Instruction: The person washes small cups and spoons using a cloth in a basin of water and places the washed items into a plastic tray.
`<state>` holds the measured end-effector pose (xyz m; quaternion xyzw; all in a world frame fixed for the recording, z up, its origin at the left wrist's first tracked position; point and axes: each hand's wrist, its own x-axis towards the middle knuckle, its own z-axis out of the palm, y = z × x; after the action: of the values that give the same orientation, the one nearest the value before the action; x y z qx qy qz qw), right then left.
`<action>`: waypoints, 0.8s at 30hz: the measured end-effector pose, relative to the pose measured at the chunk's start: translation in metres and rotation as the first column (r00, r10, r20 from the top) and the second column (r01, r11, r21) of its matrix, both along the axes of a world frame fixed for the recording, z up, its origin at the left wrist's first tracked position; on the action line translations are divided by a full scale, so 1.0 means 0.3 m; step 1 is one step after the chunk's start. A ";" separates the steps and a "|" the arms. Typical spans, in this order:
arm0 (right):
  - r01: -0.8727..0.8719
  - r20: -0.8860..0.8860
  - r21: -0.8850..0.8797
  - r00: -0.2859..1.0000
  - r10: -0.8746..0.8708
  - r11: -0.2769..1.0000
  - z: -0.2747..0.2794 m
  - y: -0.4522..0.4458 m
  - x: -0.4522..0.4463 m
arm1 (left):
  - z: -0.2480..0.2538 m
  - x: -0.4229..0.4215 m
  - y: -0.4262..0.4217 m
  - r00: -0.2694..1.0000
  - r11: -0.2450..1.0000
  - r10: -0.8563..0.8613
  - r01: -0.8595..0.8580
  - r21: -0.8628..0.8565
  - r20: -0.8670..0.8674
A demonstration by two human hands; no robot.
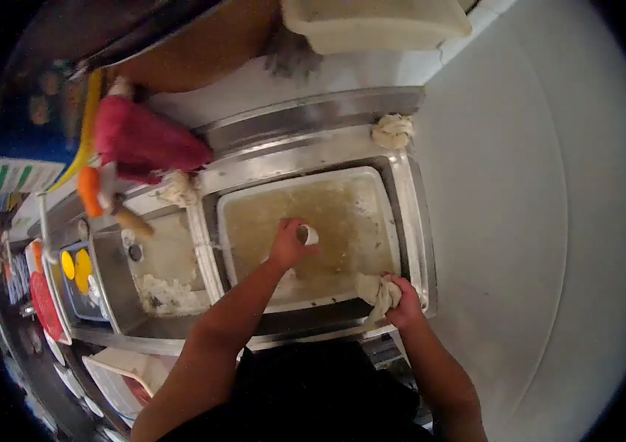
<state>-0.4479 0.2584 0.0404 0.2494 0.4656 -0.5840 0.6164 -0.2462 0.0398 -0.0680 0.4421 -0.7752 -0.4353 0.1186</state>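
My left hand [289, 244] is over the middle of a white tub [219, 221] of cloudy brownish water set in the steel sink [416, 214]. Its fingers curl round a small white ring-shaped piece [311, 235], perhaps the rim of a cup; the rest is hidden. At the tub's near right corner, my right hand [403, 302] is closed on a wet off-white cloth [379, 291] that hangs in folds. Small dark bits float in the water.
Another crumpled cloth [394, 131] lies on the sink's far right corner, and one [179, 189] on the divider. A second basin [173, 258] is to the left. A pink cloth [147, 140] hangs behind it. Yellow pieces [83, 269] lie in a dark tray. A grey wall [504, 221] rises right.
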 end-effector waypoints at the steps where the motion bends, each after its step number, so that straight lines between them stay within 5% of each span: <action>1: 0.002 -0.012 0.009 1.000 -0.002 1.000 0.020 -0.040 0.026 | 0.041 0.025 -0.020 1.000 1.000 0.015 -0.015 -0.019 0.002; 2: -0.036 0.018 -0.022 0.999 0.037 0.999 0.055 -0.069 0.044 | 0.083 0.054 -0.043 0.974 0.874 0.226 -0.190 0.447 -0.029; 3: -0.051 0.019 -0.041 0.998 0.051 0.998 0.051 -0.089 0.066 | 0.128 0.087 -0.064 0.907 0.521 0.419 -0.270 0.810 0.032; 4: -0.087 0.008 -0.050 0.996 0.088 0.995 0.036 -0.109 0.085 | 0.132 0.133 -0.077 0.901 0.530 0.434 -0.278 0.801 0.025; 6: -0.139 0.002 -0.089 0.990 0.140 0.986 0.056 -0.167 0.138 | 0.157 0.220 -0.109 0.834 0.041 0.551 0.025 0.999 -0.044; 9: -0.165 0.040 -0.186 0.984 0.175 0.969 0.105 -0.273 0.235 | 0.276 0.278 -0.116 0.827 -0.101 0.562 0.080 0.992 -0.010; 13: -0.128 0.042 -0.188 0.990 0.138 0.974 0.170 -0.392 0.355 | 0.374 0.341 -0.123 0.744 0.124 0.643 0.134 0.983 -0.182; 14: -0.138 0.038 -0.197 0.988 0.148 0.971 0.187 -0.425 0.384 | 0.423 0.346 -0.123 0.753 0.479 0.606 -0.086 0.874 -0.258; 15: -0.166 -0.011 -0.244 0.986 0.168 0.956 0.201 -0.457 0.415 | 0.458 0.368 -0.130 0.777 0.746 0.548 -0.288 0.601 -0.309; 16: -0.196 -0.061 -0.289 0.981 0.186 0.937 0.213 -0.484 0.447 | 0.413 0.419 -0.164 0.888 0.935 0.341 -0.286 0.210 -0.308; 19: -0.132 -0.071 -0.374 0.991 0.113 0.918 0.194 -0.564 0.529 | 0.439 0.501 -0.252 0.956 0.975 0.223 -0.221 0.033 -0.193; 24: -0.130 -0.058 -0.330 0.991 0.117 0.935 0.197 -0.700 0.628 | 0.489 0.587 -0.304 0.782 0.903 0.400 -0.248 0.351 -0.477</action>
<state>-0.2597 0.0485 0.0995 0.1011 0.3865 -0.6190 0.6762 -0.0700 -0.0515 0.0787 0.4416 -0.5553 -0.6152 0.3438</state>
